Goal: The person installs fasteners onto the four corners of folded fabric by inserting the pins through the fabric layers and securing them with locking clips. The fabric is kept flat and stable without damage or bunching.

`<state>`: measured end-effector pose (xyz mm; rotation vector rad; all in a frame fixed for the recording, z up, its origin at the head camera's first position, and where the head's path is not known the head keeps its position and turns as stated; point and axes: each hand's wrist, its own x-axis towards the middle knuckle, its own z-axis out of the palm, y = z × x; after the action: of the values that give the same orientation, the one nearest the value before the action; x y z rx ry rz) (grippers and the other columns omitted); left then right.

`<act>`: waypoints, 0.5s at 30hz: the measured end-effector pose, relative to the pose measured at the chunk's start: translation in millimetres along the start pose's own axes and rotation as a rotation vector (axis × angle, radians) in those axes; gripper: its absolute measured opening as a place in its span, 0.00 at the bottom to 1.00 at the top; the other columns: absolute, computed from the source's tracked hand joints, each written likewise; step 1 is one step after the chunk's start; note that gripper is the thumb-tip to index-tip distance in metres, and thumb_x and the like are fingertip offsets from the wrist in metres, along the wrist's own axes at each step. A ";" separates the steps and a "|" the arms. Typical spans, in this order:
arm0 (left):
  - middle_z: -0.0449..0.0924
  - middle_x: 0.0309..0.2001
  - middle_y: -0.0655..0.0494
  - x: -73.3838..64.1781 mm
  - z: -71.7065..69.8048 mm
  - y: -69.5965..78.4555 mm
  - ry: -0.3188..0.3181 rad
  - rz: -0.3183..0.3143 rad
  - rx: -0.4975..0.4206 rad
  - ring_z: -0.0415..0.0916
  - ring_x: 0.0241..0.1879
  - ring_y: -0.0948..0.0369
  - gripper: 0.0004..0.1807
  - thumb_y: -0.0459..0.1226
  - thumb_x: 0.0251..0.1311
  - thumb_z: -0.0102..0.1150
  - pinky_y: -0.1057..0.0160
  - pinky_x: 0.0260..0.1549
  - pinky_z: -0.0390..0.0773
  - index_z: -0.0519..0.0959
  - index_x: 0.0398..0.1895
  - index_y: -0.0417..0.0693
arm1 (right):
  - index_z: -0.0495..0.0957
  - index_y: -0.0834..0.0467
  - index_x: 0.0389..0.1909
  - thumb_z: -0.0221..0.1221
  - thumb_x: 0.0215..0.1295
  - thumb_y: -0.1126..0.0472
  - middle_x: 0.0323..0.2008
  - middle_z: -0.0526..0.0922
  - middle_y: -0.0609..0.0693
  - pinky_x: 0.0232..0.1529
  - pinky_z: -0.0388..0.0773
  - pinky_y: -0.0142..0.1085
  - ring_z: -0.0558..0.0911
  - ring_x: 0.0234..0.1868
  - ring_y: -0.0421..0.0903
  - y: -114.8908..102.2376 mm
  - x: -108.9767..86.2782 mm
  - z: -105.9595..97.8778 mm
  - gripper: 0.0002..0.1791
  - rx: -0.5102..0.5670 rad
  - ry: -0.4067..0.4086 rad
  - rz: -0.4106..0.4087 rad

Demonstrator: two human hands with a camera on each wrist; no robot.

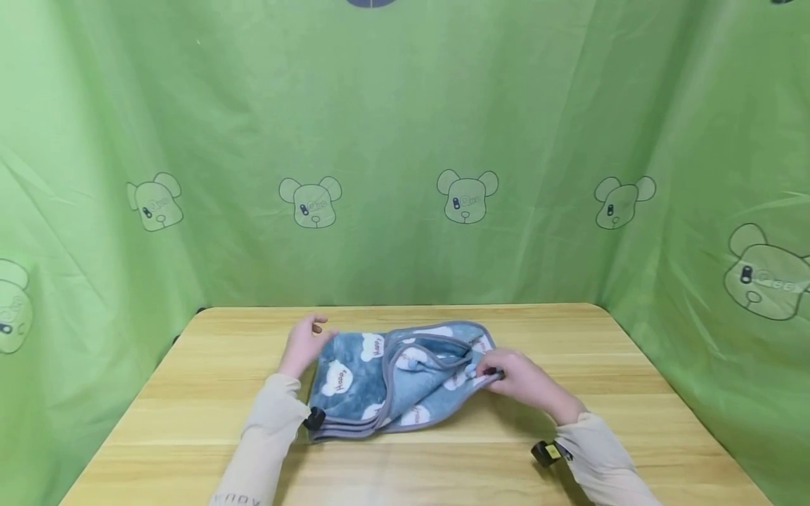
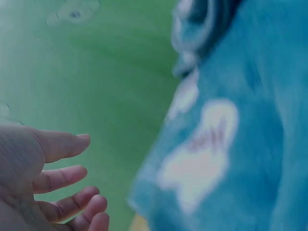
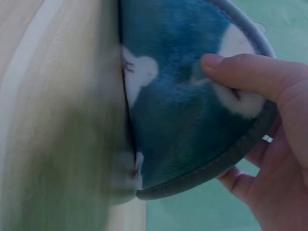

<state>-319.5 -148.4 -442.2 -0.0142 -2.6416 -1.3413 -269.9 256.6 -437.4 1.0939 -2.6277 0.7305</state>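
A blue fleece blanket (image 1: 392,376) with white bear shapes and a grey border lies folded in the middle of the wooden table (image 1: 190,407). My right hand (image 1: 506,376) pinches its right edge, thumb on top and fingers under the grey border; the right wrist view shows the blanket (image 3: 183,120) gripped by that hand (image 3: 260,110). My left hand (image 1: 306,341) hovers at the blanket's left side with relaxed fingers, holding nothing. In the left wrist view the left hand (image 2: 53,187) is open, apart from the blanket (image 2: 226,144).
Green fabric with bear prints (image 1: 468,197) closes off the back and both sides of the table. Bare wood lies to the left, right and front of the blanket.
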 end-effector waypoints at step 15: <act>0.78 0.49 0.35 16.2 15.8 -28.2 -0.081 -0.192 -0.100 0.76 0.46 0.46 0.17 0.31 0.58 0.62 0.50 0.51 0.75 0.77 0.50 0.31 | 0.77 0.50 0.21 0.68 0.48 0.67 0.22 0.77 0.36 0.30 0.73 0.26 0.70 0.25 0.29 -3.5 -2.6 -3.0 0.11 0.042 -0.313 0.157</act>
<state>-340.4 -153.6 -471.2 0.1807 -2.6972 -1.5627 -265.6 257.6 -434.5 1.1005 -3.0028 0.6960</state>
